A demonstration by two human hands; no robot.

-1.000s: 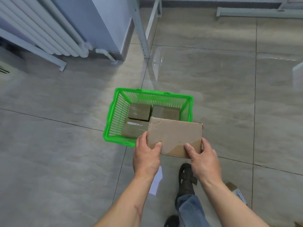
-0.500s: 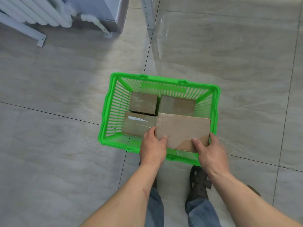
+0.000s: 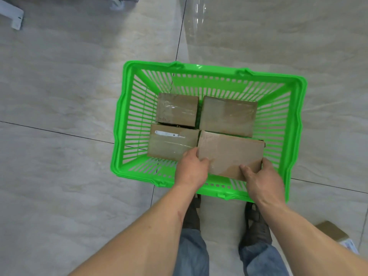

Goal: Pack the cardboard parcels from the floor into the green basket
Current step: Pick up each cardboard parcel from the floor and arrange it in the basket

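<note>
the parcel (image 3: 229,154) has come forward from above the near rim to well inside the basket (image 3: 294,124) over the past second, and the view has closed in from above. a person leans over the green basket on a tiled floor (image 3: 69,96), lowering the flat brown parcel into the near right corner. the left hand (image 3: 192,169) grips its near left corner, thumb on top; the right hand (image 3: 262,178) holds its near right corner, fingers curled round the edge. 3 parcels already lie on the basket bottom: 1 at far left (image 3: 176,110), 1 at far right (image 3: 228,116) and 1 at near left (image 3: 171,144). the held parcel's far edge overlaps the far right one, and its left edge runs just beside the near left one. whether it touches the bottom cannot be told.

to finish the step well, the far edge probably needs to drop clear of the far right parcel, so the box wants drawing a little toward the near wall before it is let down flat. the right fingers sit between parcel and wall, a likely pinch point; sliding them up and out as the box settles should avoid it.

1 more parcel (image 3: 331,232) lies on the floor at lower right, beside the person's right arm, so the job looks unfinished. a white bracket (image 3: 12,14) shows at top left.
</note>
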